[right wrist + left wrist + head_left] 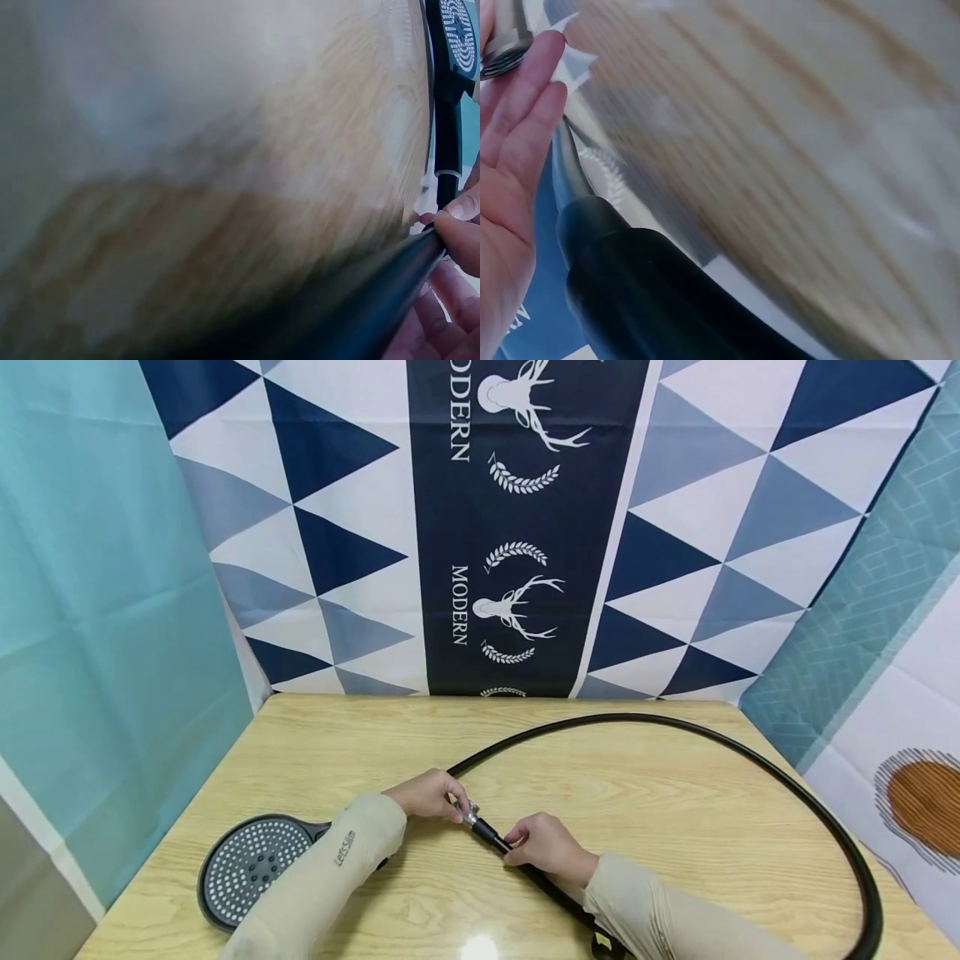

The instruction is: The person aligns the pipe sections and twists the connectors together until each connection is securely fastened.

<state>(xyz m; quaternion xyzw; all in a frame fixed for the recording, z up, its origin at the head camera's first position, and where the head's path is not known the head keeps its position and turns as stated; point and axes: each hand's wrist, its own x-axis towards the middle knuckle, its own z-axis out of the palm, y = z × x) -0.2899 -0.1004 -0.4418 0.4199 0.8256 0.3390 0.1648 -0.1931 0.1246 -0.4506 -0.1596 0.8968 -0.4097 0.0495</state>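
Observation:
In the head view my left hand point(427, 795) pinches a small silver metal fitting point(469, 814) at the end of a black hose. Its threaded metal rim point(506, 54) shows between the fingers in the left wrist view. Just behind the fitting, my right hand point(551, 850) pinches the black hose point(555, 889) between thumb and fingers. A grey round shower head point(255, 870) lies on the table beside my left forearm, its dark handle point(448, 139) visible in the right wrist view. My left sleeve hides part of that handle in the head view.
A long loop of black hose point(780, 768) curves over the wooden table point(420, 902) from behind my left hand to the right front edge. A black piece with a yellow mark point(603, 943) lies partly under my right forearm. Patterned cloth point(352, 543) hangs behind the table.

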